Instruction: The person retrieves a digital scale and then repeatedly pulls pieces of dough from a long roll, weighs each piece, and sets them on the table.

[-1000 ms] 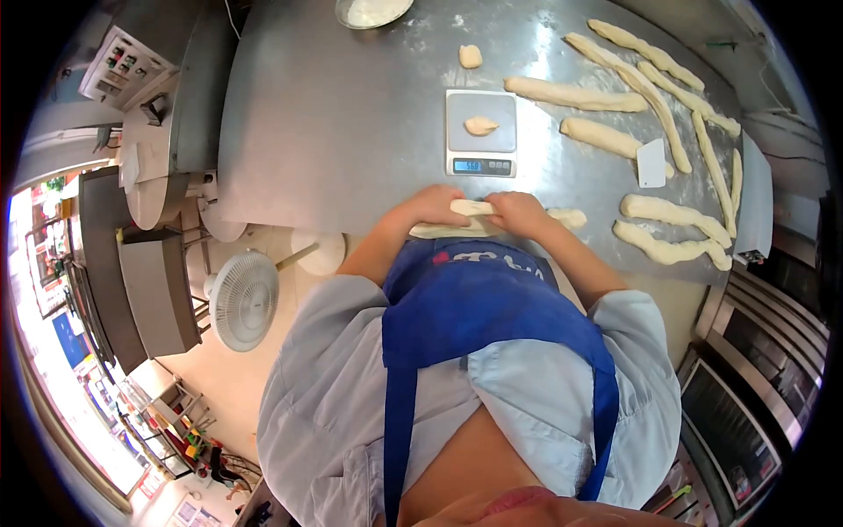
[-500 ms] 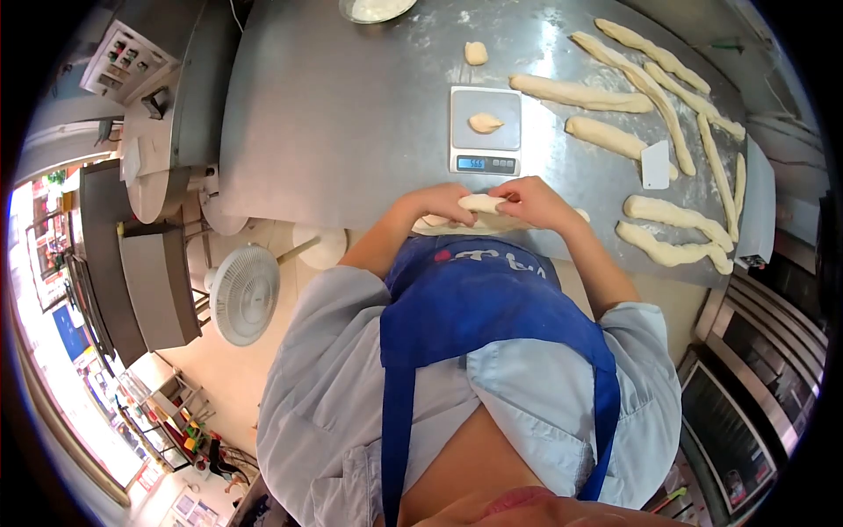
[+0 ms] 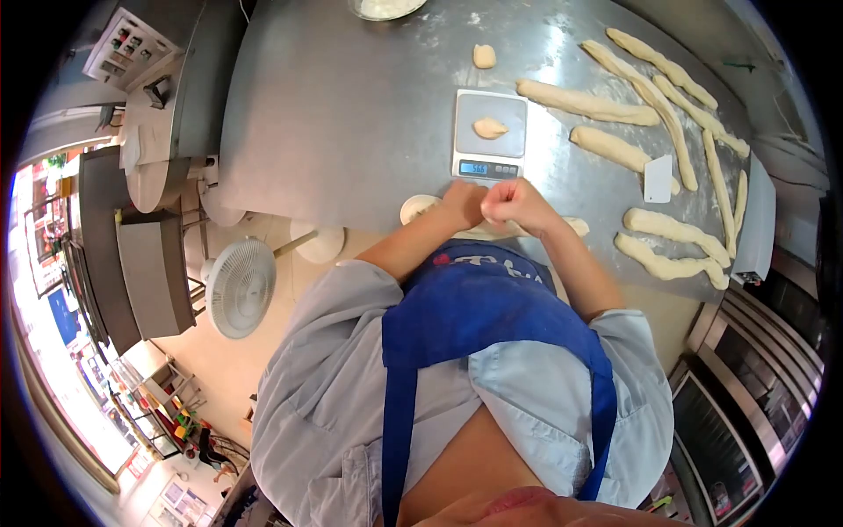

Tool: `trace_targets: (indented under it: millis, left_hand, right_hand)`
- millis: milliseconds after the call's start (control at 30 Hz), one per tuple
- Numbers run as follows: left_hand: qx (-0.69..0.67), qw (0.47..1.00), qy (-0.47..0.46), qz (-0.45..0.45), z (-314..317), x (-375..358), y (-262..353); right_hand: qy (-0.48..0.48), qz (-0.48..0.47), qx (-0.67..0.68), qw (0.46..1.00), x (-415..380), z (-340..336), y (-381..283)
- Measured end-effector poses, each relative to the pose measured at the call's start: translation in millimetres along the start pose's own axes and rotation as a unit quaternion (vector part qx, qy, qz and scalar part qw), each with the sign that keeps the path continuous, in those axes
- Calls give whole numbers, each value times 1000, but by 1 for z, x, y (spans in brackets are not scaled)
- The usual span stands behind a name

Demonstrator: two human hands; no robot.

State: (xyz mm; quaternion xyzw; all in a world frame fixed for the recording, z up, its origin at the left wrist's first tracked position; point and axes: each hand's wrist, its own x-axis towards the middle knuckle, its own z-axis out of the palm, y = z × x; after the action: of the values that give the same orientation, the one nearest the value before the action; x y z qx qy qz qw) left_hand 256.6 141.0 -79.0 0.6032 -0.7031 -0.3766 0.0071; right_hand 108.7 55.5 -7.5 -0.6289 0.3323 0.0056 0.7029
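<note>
My left hand point(image 3: 464, 204) and my right hand point(image 3: 518, 207) meet at the table edge, just in front of the kitchen scale point(image 3: 488, 162). Both are closed, with fingers curled round a piece of dough that they now hide. Under my wrists a strip of dough point(image 3: 493, 232) runs along the edge, its right end point(image 3: 575, 227) showing past my right arm. Left of my left hand sits a round pale dish point(image 3: 411, 211), partly covered by my forearm. On the scale's plate rests a small lump of dough point(image 3: 490, 128); the display appears to read 566.
Behind the scale lies another small dough lump point(image 3: 484, 56). Several long dough strips point(image 3: 588, 103) cover the right side of the floured steel table point(image 3: 351, 114), with a white scraper point(image 3: 658, 179) on one. A bowl of white powder point(image 3: 386, 9) stands at the back; a fan point(image 3: 241, 288) is at left.
My hands have come together and closed, so the dough stretched between them earlier is now hidden. The pale dish beside my left hand has come into view.
</note>
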Motion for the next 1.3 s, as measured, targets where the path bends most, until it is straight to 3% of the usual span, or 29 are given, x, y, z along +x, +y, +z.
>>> trace_targets:
  millis: [33, 67, 100, 167, 200, 267, 433, 500, 567, 700, 767, 800, 867, 900, 933, 967, 1033, 1100, 1167, 1200, 1233, 1300]
  left_hand:
    - [2, 999, 30, 12, -1, 0, 2]
    - [6, 998, 59, 25, -2, -1, 4]
    - [6, 998, 59, 26, -3, -2, 6]
    - [-12, 995, 96, 10, -2, -8, 9]
    - [-14, 995, 99, 8, -2, -10, 8]
    - [4, 993, 119, 23, -1, -18, 2]
    - [13, 986, 165, 19, 8, -37, -14]
    - [3, 983, 186, 0, 8, -43, -15]
    - [30, 979, 193, -62, 10, -48, -14]
    - [62, 978, 154, -127, 11, -41, -8]
    - [40, 982, 76, -165, 5, -34, -6]
    - [45, 983, 77, -163, 2, -35, -8]
    - [-78, 980, 63, -169, -3, -35, -12]
    - [-78, 981, 61, -166, -3, -35, -17]
    - [-150, 973, 56, -164, 0, -33, -27]
    - [-220, 961, 52, -161, 3, -30, -36]
    - [-281, 953, 41, -103, 14, -22, -56]
    - [-343, 938, 27, -45, 8, -18, -58]
    - [-446, 891, -77, -48, -13, -23, -42]
    - [-440, 897, -13, -22, -15, -27, -39]
    - [-440, 898, -17, -22, -18, -34, -36]
    - [-241, 969, 42, 38, -33, -41, -29]
  right_hand:
    - [-12, 27, 190, 981, 5, -2, -6]
    - [142, -51, 68, 986, 25, -10, 11]
    - [271, -70, -33, 959, 37, -20, 14]
    - [394, -113, -124, 904, 58, -36, 20]
    - [390, -115, -126, 905, 68, -40, 25]
    - [341, -271, -371, 820, 84, -42, 35]
    - [306, -279, -400, 818, 107, -57, 27]
    - [433, -317, -348, 769, 123, -75, 9]
    - [503, -255, -325, 759, 136, -99, -15]
    - [492, -177, -301, 798, 172, -147, -2]
    - [484, -113, -492, 715, 180, -150, 23]
    - [488, -166, -442, 734, 174, -147, 21]
    - [448, -223, -402, 767, 144, -118, 4]
    - [344, -226, -350, 841, 123, -99, 2]
    - [243, -158, -297, 910, 98, -69, 0]
    - [128, -203, -312, 919, 79, -45, 16]
    - [85, -297, -435, 845, 38, 0, 20]
    - [109, -287, -414, 857, 38, 12, 47]
    - [127, -275, -390, 870, 29, 20, 55]
    - [142, -240, -380, 882, 24, 22, 48]
    - [160, -203, -367, 894, 19, 25, 44]
    - [164, -205, -412, 873, 13, 23, 42]
